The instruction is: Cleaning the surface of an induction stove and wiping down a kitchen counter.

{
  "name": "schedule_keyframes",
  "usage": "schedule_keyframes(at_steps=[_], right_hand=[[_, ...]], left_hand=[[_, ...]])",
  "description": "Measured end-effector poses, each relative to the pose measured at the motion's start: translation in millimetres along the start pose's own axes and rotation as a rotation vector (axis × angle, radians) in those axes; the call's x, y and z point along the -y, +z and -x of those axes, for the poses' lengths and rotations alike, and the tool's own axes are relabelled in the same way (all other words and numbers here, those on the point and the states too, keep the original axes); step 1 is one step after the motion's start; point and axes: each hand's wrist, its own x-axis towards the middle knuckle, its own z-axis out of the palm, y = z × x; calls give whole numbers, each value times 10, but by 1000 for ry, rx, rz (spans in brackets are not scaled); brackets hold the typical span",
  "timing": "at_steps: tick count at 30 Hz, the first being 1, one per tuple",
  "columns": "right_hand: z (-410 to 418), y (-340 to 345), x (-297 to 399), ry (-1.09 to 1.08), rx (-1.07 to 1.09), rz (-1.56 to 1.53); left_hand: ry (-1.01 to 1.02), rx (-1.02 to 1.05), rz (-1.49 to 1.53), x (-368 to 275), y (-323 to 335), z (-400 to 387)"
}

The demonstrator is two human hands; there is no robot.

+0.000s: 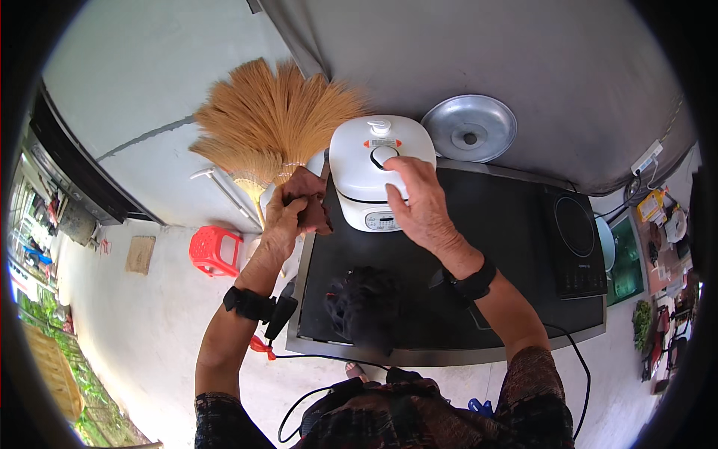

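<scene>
A white electric pressure cooker stands at the back left of a black-topped table. Its lid carries a round white knob and a valve; a control panel is on its front. My left hand grips a folded brown cloth just left of the cooker. Over the front right of the lid is my right hand, thumb and fingers apart with nothing held. Its fingertips are at the knob's right edge; whether they press on it I cannot tell.
A metal lid leans on the wall behind the table. An induction cooktop sits on the right end. Straw brooms and a red plastic stool are at the left. A black cable hangs by my right arm.
</scene>
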Motion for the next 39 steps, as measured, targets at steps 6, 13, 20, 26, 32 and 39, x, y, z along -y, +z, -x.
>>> schedule_keyframes(at_steps=[6, 13, 20, 26, 32, 39], right_hand=[[-17, 81, -744, 122, 73, 158], [-20, 73, -590, -15, 255, 349], [-52, 42, -586, -76, 281, 407], [-124, -30, -636, -73, 334, 343], [-118, -74, -607, -84, 333, 347], [-137, -67, -579, -66, 360, 340]], left_hand=[[558, -137, -779, 323, 360, -447], [569, -226, -1055, 13, 604, -498], [480, -323, -1113, -163, 539, -1087], [504, -248, -1181, -199, 482, -1243], [557, 3, -1284, -353, 577, -1137], [520, -25, -1436, -349, 710, -1723]])
